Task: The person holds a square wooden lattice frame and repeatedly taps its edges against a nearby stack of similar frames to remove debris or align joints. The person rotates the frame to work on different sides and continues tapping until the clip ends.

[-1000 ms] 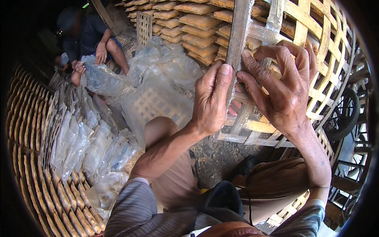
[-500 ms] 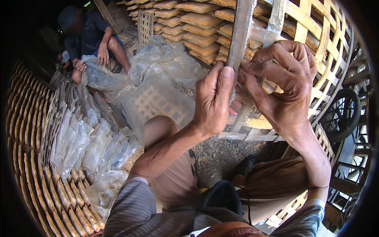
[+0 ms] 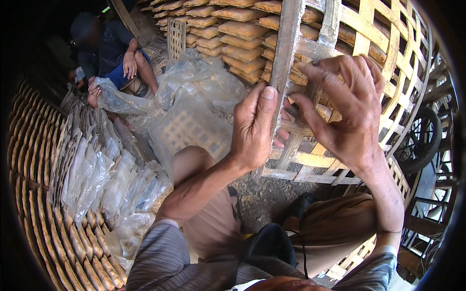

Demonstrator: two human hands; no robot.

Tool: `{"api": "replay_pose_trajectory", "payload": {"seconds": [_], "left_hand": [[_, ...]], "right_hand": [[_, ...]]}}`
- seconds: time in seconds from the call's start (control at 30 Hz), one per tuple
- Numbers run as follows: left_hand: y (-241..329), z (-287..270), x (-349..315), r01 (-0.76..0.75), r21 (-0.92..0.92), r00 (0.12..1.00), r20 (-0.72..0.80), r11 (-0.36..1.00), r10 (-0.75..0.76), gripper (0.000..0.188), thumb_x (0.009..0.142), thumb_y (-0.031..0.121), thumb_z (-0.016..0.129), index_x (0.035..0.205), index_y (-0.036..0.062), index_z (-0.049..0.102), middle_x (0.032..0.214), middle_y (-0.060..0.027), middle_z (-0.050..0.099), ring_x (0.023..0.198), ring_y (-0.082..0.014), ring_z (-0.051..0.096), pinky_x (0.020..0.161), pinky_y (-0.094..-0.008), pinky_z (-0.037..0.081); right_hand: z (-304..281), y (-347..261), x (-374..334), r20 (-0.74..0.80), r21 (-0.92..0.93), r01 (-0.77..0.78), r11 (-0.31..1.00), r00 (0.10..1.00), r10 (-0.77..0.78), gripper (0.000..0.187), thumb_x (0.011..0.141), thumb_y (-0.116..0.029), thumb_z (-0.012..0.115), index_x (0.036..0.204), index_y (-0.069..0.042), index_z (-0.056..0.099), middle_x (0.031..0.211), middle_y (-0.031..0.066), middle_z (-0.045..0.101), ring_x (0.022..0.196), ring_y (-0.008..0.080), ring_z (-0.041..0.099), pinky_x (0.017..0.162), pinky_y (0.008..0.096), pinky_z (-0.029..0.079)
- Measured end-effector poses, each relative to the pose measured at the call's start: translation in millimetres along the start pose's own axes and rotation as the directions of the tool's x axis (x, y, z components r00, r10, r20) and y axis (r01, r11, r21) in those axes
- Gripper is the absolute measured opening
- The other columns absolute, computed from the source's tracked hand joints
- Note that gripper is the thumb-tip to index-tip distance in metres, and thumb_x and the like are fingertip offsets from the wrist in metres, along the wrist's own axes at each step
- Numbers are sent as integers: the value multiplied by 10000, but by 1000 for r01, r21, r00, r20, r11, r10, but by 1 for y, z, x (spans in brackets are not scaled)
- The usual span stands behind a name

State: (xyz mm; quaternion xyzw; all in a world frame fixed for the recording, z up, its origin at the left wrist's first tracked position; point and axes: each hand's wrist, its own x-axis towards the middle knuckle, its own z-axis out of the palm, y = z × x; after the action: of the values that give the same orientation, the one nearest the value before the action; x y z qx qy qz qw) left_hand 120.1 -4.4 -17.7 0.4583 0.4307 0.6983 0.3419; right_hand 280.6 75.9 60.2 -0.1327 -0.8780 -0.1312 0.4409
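Note:
My left hand (image 3: 255,127) is closed around the edge strip (image 3: 285,51) of a woven bamboo rack (image 3: 310,159), its thumb lying along the wood. That rack stands tilted up in front of me, an open lattice of pale slats. My right hand (image 3: 347,106) hovers just right of the strip over the lattice, thumb and forefinger apart, the other fingers bent. A small dark spot shows by the forefinger's tip, too small to name. Nothing else is visible between its fingers.
Stacked tan wrapped slabs (image 3: 242,30) rise behind the rack. Crumpled clear plastic sheets (image 3: 201,82) cover a second lattice (image 3: 196,131) on the floor. More plastic and packed slabs (image 3: 87,242) line the left. A co-worker (image 3: 114,53) sits far left holding plastic. A wheel (image 3: 420,140) stands right.
My right thumb and forefinger, pinched near the strip before, have spread apart. The rack and my left hand have shifted slightly left in view. The co-worker's plastic has moved too.

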Motion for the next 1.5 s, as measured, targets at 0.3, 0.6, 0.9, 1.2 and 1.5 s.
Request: {"api": "replay_pose_trajectory", "payload": {"seconds": [0.3, 0.6, 0.9, 1.2, 1.5], "left_hand": [[-6, 5, -3, -85, 89, 996, 45, 992, 81, 451, 1162, 432, 412, 1085, 42, 625, 717, 28, 528, 572, -48, 612, 439, -211, 531], [-8, 4, -8, -95, 153, 995, 52, 984, 87, 455, 1159, 434, 419, 1066, 40, 627, 716, 15, 549, 579, -75, 641, 445, -225, 535], [1, -5, -9, -42, 127, 998, 61, 991, 35, 469, 1161, 433, 422, 1068, 27, 638, 861, -41, 686, 570, -83, 643, 434, -227, 513], [-4, -13, -3, -21, 31, 1000, 14, 999, 21, 486, 1163, 452, 403, 1130, 25, 633, 829, -18, 620, 562, -73, 624, 416, -206, 518], [-6, -9, -2, -18, -2, 998, 65, 1000, 18, 452, 1172, 409, 395, 1157, 28, 637, 824, 9, 603, 572, -43, 615, 416, -193, 528]], "right_hand": [[-1, -10, -6, 31, 46, -109, 993, 994, 108, 212, 754, -143, 901, 945, -92, 826, 897, 1, 669, 959, 212, 602, 973, 401, 384], [-4, -14, -8, 58, -81, -36, 996, 997, 41, 209, 773, -95, 874, 953, -102, 769, 916, -1, 679, 873, 194, 611, 901, 392, 401], [-20, 4, 3, -36, -19, 39, 999, 999, -40, 138, 865, -30, 792, 857, -69, 660, 802, 47, 629, 598, 150, 523, 574, 314, 382], [10, -12, -33, 9, 60, 37, 998, 999, -37, 301, 794, -130, 873, 1078, -91, 781, 874, 13, 663, 668, 193, 579, 660, 353, 414], [24, -12, -25, -58, -36, 129, 991, 990, -131, 342, 728, -177, 910, 1052, -114, 817, 871, -30, 655, 802, 196, 580, 806, 415, 399]]}}
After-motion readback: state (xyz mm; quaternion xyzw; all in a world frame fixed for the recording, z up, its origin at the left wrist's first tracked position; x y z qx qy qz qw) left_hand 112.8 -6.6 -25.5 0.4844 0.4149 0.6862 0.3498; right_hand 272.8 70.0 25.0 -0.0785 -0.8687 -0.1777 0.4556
